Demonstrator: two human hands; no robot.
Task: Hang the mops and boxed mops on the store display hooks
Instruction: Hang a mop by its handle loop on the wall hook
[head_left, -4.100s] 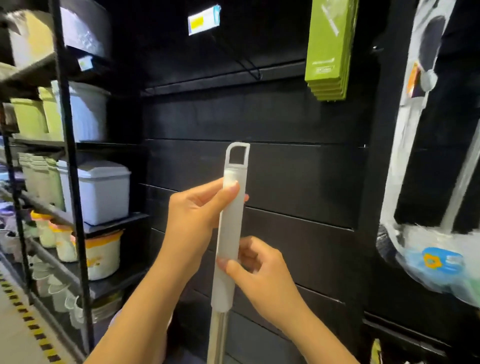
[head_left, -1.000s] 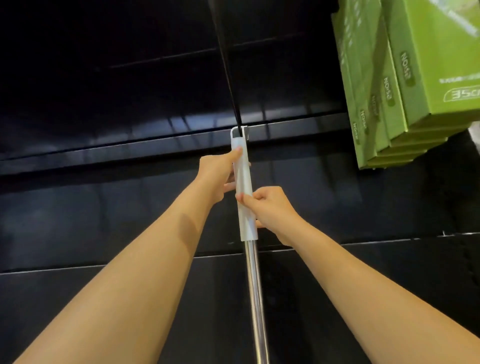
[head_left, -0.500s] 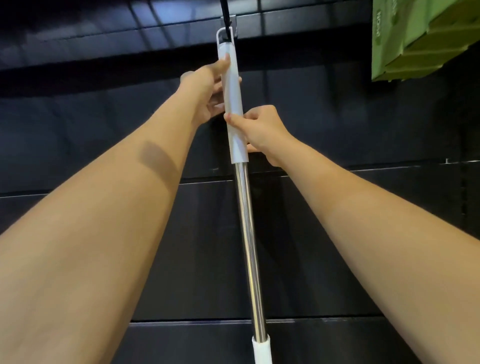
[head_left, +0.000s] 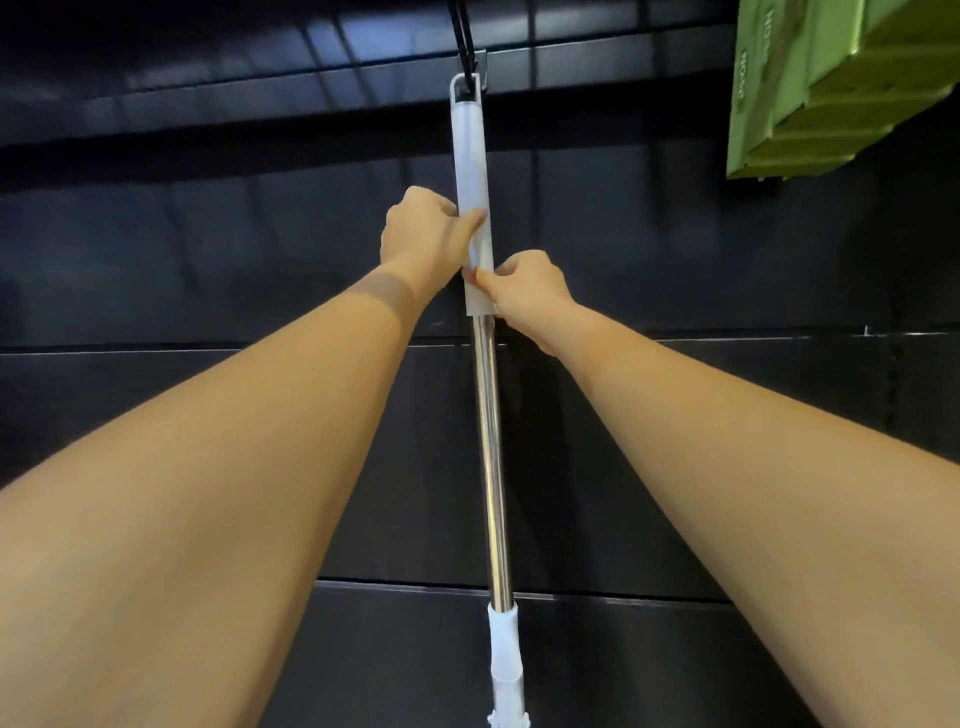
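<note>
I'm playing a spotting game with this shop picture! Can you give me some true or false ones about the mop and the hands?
1. Both hands hold the mop handle. True: the left hand and right hand grip the white grip.
2. The loop at the handle's top is on the black hook. True.
3. The boxes at top right are red. False: the boxes are green.
4. The pole below the hands is wooden. False: the pole is shiny metal.
5. The wall behind is white. False: the wall is black.
</note>
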